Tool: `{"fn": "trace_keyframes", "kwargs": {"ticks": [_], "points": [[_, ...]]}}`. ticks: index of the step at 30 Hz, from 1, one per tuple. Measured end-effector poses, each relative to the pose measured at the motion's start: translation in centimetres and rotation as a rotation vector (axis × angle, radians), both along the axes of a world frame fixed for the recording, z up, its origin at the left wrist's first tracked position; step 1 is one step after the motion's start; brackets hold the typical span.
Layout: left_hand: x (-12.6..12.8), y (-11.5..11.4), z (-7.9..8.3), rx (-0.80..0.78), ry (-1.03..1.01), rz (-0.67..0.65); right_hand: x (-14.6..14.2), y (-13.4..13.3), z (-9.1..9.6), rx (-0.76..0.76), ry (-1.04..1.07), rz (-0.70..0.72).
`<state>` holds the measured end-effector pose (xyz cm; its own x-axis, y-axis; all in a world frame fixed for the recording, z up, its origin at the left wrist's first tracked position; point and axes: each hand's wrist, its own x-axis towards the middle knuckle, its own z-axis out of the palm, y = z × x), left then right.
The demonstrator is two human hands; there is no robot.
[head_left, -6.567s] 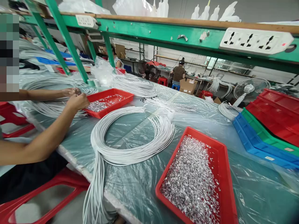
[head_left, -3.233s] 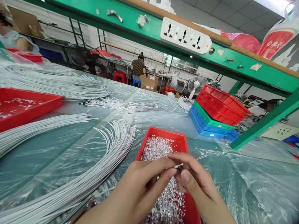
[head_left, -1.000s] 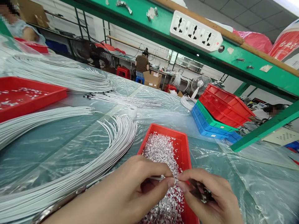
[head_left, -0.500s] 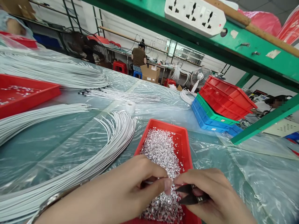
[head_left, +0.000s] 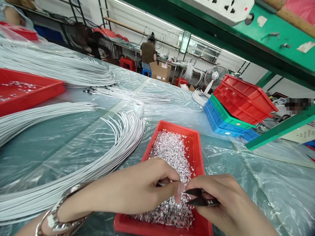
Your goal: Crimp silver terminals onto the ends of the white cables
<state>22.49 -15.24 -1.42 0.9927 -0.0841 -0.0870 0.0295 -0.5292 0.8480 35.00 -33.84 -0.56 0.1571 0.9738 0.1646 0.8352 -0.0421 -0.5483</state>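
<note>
Over a red tray (head_left: 197, 144) holding a heap of small silvery foil scraps (head_left: 168, 150), my two hands meet with fingertips close together. My left hand (head_left: 145, 185) is closed in a pinch on a thin white cable (head_left: 160, 184); most of it is hidden by the fingers. My right hand (head_left: 227, 196) grips black thread snips (head_left: 200, 197), their two blades apart and pointing left toward the left fingertips. The right thumb and index finger also reach to the pinched cable end. Whether the blades touch the cable I cannot tell.
A curved bundle of white cables (head_left: 123, 144) lies left of the tray. Further off are more bundles (head_left: 61, 70), a second red tray (head_left: 46, 95), a white tape roll (head_left: 139, 107) and stacked bins (head_left: 243, 101). A green shelf beam (head_left: 246, 39) crosses above.
My view has tilted slightly, so the tray's near edge now shows. Both hands stay together above the tray, and the snips remain in the right hand with blades apart.
</note>
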Motion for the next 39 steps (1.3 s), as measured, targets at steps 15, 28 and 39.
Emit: {"fn": "trace_keyframes", "kwargs": {"ticks": [15,28,39], "points": [[0.6,0.6,0.3,-0.038,0.091,-0.115,1.1,0.7,0.9,-0.106,0.107,0.077],[0.4,1.0,1.0,-0.025,0.018,-0.211,1.6,1.6,0.2,-0.103,0.257,0.189],[-0.2,1.6,0.8,-0.011,-0.072,-0.130,2.2,1.9,-0.6,-0.051,0.519,0.206]]}}
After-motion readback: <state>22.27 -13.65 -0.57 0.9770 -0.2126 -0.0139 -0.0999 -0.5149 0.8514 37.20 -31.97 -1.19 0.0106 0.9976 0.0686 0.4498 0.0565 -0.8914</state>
